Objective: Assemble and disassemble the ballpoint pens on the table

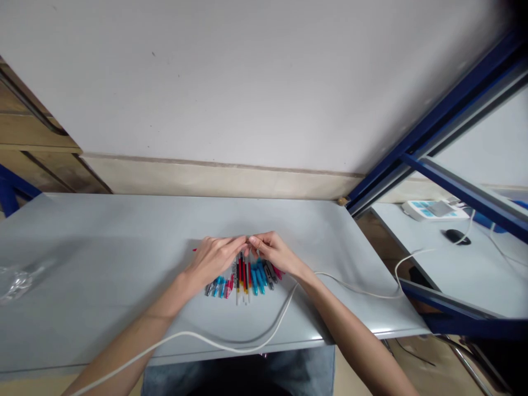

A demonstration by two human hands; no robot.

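My left hand [216, 254] and my right hand [274, 251] meet over the middle of the table, fingertips pinched together on something small that I cannot make out. Just below them lie pen parts in rows. Several ink refills [242, 273], red and dark with yellowish lower ends, are in the centre. To their right are blue pen barrels [258, 278], grey ones [270, 273] and a pink one [279, 271], partly under my right hand. Clear pen pieces with blue and pink parts [220, 287] lie on the left, partly covered by my left hand.
A white cable [231, 347] crosses the grey table [124, 225] in front of me. Crumpled clear plastic [14, 283] lies at far left. Beyond a blue frame [437, 104] on the right, a second table holds a power strip [433, 210] and a black mouse [457, 237].
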